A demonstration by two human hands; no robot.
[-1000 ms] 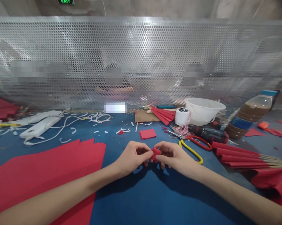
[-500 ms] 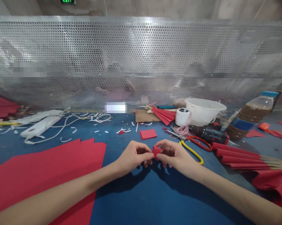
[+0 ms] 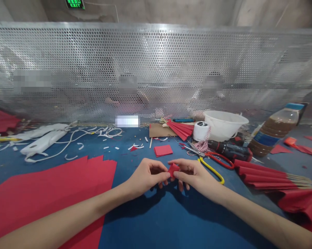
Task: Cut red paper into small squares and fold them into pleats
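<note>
Between both hands, a little above the blue table [image 3: 145,224], is a small folded piece of red paper [image 3: 173,168]. My left hand [image 3: 151,175] pinches its left side between thumb and fingers. On the other side my right hand [image 3: 190,173] is closed on the same piece, thumb in front. Part of the paper is hidden behind the fingertips. Just beyond the hands lies a small stack of red paper rectangles [image 3: 163,150]. Large red sheets [image 3: 54,197] are spread under and beside my left forearm.
Right of my hands are red-handled scissors [image 3: 220,159], a yellow handle [image 3: 213,171], a power drill [image 3: 231,148], pleated red paper [image 3: 267,176] and a bottle of brown liquid [image 3: 277,129]. A white bowl [image 3: 224,122] and string spool [image 3: 201,131] stand behind. A white power strip [image 3: 44,141] lies left.
The red paper has turned a little in my fingers and now shows a pointed fold at its top. Both hands stay in nearly the same place; the view has tilted slightly upward.
</note>
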